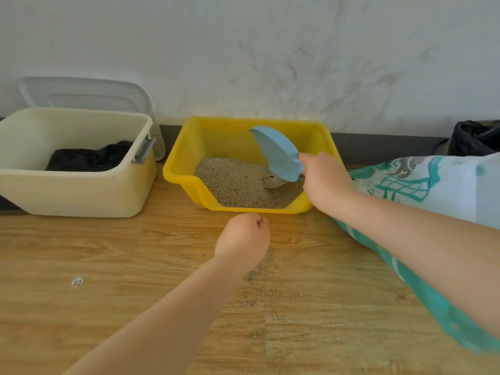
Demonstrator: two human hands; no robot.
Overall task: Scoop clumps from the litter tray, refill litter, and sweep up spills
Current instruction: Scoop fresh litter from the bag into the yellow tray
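blue scoop tipped over the yellow litter tray

the right hand grips the handle of a light blue scoop, holding it tilted above the right side of the yellow litter tray. the tray sits on the wooden floor against the white wall, and grey-brown litter covers its bottom. a pale clump lies in the litter just under the scoop. the left hand hovers in front of the tray with its fingers curled into a fist; whether it holds anything cannot be told. spilled grains are scattered on the floor beneath it. a teal and white litter bag lies to the right, under the right forearm. a cream bin with dark contents stands to the left of the tray.
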